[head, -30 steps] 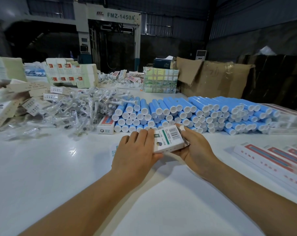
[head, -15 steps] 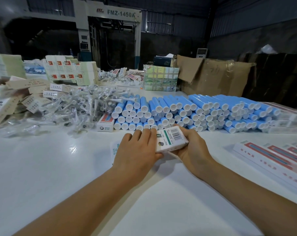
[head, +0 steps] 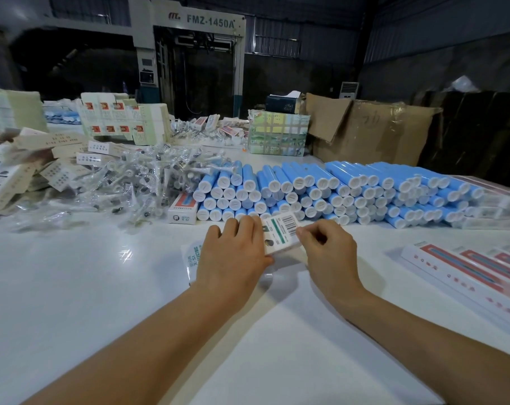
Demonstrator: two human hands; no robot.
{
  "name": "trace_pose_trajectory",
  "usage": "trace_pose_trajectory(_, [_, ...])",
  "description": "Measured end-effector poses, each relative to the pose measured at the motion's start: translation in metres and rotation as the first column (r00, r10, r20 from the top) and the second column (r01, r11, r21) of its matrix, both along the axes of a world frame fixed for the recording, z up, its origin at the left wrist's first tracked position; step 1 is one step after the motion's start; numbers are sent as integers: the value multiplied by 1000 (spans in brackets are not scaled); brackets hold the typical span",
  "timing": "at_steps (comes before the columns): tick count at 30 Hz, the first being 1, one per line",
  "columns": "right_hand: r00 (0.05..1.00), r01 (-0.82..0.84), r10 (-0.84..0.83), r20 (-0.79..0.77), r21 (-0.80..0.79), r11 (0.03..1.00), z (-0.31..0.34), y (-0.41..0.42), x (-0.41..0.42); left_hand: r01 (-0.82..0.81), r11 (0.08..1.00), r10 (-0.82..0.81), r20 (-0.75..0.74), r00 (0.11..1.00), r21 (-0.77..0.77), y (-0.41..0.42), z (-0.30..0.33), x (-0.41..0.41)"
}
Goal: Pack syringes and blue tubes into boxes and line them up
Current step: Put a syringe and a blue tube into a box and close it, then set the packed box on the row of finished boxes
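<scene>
Blue tubes just beyond hands

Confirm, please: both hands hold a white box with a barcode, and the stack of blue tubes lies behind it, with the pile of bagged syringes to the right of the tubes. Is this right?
One detail is wrong. In the head view the bagged syringes lie to the left of the blue tubes, not the right. The rest holds: the left hand and right hand hold the white barcoded box, tubes behind it.
</scene>
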State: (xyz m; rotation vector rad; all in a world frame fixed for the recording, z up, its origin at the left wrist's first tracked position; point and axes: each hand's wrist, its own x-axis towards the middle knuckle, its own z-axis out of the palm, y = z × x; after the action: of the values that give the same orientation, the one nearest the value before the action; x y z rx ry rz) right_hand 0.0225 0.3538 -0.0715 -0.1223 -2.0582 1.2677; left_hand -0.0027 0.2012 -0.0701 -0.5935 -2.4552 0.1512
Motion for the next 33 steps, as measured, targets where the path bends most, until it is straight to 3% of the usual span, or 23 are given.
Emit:
trace_pose_trajectory(8, [999, -31, 35, -34, 90, 995, 0, -2, 4, 2, 998, -2, -5, 1000, -56, -1, 0, 4])
trace_pose_trajectory(15, [983, -160, 174, 53, -195, 968, 10, 5, 4, 31, 998, -32, -11, 999, -47, -7, 1, 4])
trace_pose_trajectory(19, [981, -137, 169, 97, -276, 951, 9, 5, -2, 44, 995, -51, -84, 995, -93, -2, -1, 3])
trace_pose_trajectory(23, [981, -176, 189, 30, -253, 951, 13, 4, -1, 36, 999, -36, -5, 999, 14, 4, 5, 0])
trace_pose_trajectory(25, [970, -242, 234, -60, -253, 937, 16, 2, 1, 53, 982, -58, 25, 998, 182, 2, 14, -4])
trace_pose_trajectory(26, [965, -261, 241, -105, -261, 929, 18, 2, 2, 112, 922, -137, 42, 990, 370, -1, 20, -6])
trace_pose_trajectory(27, [960, -270, 239, -144, -255, 928, 19, 2, 4, 180, 769, -268, 54, 962, 613, -3, 26, -6])
trace_pose_trajectory(28, [958, -269, 237, -164, -215, 939, 18, 2, 6, 194, 522, -430, 59, 901, 831, -5, 33, -4])
trace_pose_trajectory(29, [957, -268, 246, -156, -141, 953, 16, 1, 8, 110, 229, -588, 48, 807, 967, -7, 40, -1])
trace_pose_trajectory(30, [954, -284, 277, -117, -54, 957, 14, -1, 10, -66, -56, -709, 7, 706, 996, -8, 45, 1])
trace_pose_trajectory(31, [946, -320, 321, -53, 25, 947, 11, -4, 11, -266, -261, -791, -47, 610, 928, -9, 45, 0])
trace_pose_trajectory(32, [930, -366, 366, 22, 81, 927, 8, -8, 11, -424, -382, -837, -112, 536, 821, -10, 44, -2])
trace_pose_trajectory(33, [917, -397, 388, 90, 136, 908, 5, -11, 10, -522, -440, -854, -160, 496, 731, -10, 42, -4])
